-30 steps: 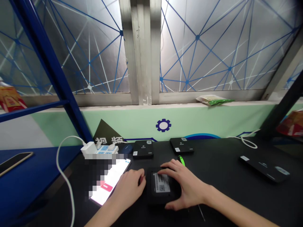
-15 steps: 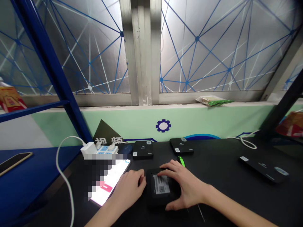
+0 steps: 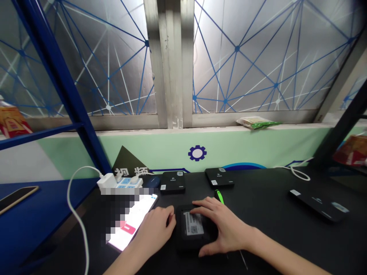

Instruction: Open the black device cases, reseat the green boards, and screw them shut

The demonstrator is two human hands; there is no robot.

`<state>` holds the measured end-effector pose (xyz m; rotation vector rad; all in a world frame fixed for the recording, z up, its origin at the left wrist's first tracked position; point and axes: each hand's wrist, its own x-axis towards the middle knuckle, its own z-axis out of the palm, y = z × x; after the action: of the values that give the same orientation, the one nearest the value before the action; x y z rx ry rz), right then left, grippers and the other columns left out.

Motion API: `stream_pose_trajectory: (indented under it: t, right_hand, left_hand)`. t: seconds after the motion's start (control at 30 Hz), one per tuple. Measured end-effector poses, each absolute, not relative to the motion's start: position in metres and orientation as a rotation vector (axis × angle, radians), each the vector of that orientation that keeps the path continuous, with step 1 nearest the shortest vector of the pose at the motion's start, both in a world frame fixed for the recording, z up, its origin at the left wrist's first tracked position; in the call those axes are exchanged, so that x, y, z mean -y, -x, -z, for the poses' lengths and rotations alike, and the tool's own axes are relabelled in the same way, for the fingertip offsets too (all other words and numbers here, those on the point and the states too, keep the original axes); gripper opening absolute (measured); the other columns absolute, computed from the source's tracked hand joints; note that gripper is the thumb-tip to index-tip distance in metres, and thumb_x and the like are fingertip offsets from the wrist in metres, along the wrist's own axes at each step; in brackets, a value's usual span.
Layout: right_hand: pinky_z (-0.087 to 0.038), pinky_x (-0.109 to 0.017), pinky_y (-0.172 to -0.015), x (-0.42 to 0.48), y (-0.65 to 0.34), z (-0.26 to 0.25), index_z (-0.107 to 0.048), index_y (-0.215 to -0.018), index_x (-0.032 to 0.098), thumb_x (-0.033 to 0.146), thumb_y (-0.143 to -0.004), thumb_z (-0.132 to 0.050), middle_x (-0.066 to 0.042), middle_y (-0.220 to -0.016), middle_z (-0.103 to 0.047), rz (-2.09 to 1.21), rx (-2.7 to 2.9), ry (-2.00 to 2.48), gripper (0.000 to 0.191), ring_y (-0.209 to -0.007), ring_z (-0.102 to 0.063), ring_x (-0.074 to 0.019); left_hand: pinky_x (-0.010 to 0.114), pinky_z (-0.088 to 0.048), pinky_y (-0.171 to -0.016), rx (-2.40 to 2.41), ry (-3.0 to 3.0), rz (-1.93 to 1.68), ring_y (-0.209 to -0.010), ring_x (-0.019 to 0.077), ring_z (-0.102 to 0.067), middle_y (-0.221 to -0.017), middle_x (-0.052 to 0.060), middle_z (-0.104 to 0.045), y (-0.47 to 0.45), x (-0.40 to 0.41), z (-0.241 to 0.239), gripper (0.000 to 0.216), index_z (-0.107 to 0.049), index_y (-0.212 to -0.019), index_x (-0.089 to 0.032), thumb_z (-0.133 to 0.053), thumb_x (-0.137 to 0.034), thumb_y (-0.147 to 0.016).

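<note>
A black set-top box (image 3: 183,238) lies on the black table with its white label (image 3: 194,223) facing up. My right hand (image 3: 222,225) spans it from the right, fingers over its far side and thumb at its near edge. Beneath that hand runs a screwdriver; its green handle (image 3: 219,196) shows beyond the fingers and its thin shaft comes out near the wrist. My left hand (image 3: 160,223) rests closed just left of the box, fingers curled in, with nothing visible in them. Beside it lies a lit phone (image 3: 134,223), partly blurred by pixelation.
Two more black set-top boxes (image 3: 172,182) (image 3: 219,177) stand along the wall, and another black box (image 3: 319,206) lies at the right. A power strip (image 3: 129,183) with a white charger and cable (image 3: 78,214) sits at the left. Blue shelf posts (image 3: 69,95) frame the table.
The view has shifted very slightly. Both hands keep nearly the same pose, and the box stays in place under the right hand.
</note>
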<state>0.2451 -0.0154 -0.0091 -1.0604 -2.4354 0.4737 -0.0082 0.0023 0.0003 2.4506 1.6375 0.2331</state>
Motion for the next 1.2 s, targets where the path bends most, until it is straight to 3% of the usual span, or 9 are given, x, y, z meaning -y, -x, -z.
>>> stream_pose_trajectory:
  t: [0.4,0.6,0.8,0.97,1.2]
  right_hand:
    - [-0.034,-0.055,-0.111,0.017,-0.247,0.009,-0.057,-0.138,0.025,0.067,-0.065,-0.078,-0.014,-0.148,-0.051,-0.460,2.464,1.050,0.086,-0.132,-0.048,-0.0389]
    - [-0.026,-0.055,-0.118,0.024,-0.243,0.007,-0.053,-0.143,0.020,0.061,-0.080,-0.068,-0.014,-0.153,-0.046,-0.470,2.481,1.034,0.076,-0.141,-0.040,-0.0358]
    - [-0.031,-0.049,-0.118,0.026,-0.240,0.002,-0.049,-0.146,0.019,0.048,-0.087,-0.066,-0.012,-0.154,-0.043,-0.491,2.511,1.027,0.068,-0.143,-0.039,-0.0321]
    - [-0.034,-0.051,-0.116,0.026,-0.241,0.000,-0.053,-0.143,0.027,0.051,-0.088,-0.064,-0.010,-0.155,-0.043,-0.487,2.521,1.038,0.062,-0.141,-0.041,-0.0333]
    - [-0.035,-0.051,-0.115,0.024,-0.242,0.002,-0.055,-0.143,0.028,0.054,-0.090,-0.062,-0.010,-0.155,-0.043,-0.493,2.535,1.029,0.059,-0.140,-0.043,-0.0341]
  left_hand:
    - [0.028,-0.024,-0.053,-1.637,-2.459,-0.249,-0.060,0.0172,-0.057,-0.064,-0.001,-0.056,0.009,-0.003,0.001,0.024,-0.048,-0.072,-0.022,-0.043,-0.021,-0.095]
    - [0.028,-0.024,-0.053,-1.641,-2.490,-0.255,-0.061,0.0173,-0.058,-0.066,-0.001,-0.057,0.010,-0.005,0.006,0.023,-0.047,-0.072,-0.022,-0.043,-0.021,-0.095]
    - [0.028,-0.023,-0.053,-1.644,-2.477,-0.238,-0.060,0.0175,-0.057,-0.064,-0.001,-0.056,0.009,-0.003,0.002,0.024,-0.046,-0.071,-0.022,-0.042,-0.021,-0.095]
    - [0.028,-0.023,-0.052,-1.633,-2.479,-0.250,-0.060,0.0171,-0.057,-0.064,-0.002,-0.055,0.008,-0.004,0.003,0.024,-0.045,-0.071,-0.022,-0.043,-0.020,-0.095]
    - [0.027,-0.023,-0.052,-1.637,-2.486,-0.229,-0.059,0.0176,-0.057,-0.064,-0.001,-0.056,0.008,-0.003,0.003,0.024,-0.046,-0.071,-0.022,-0.044,-0.020,-0.094]
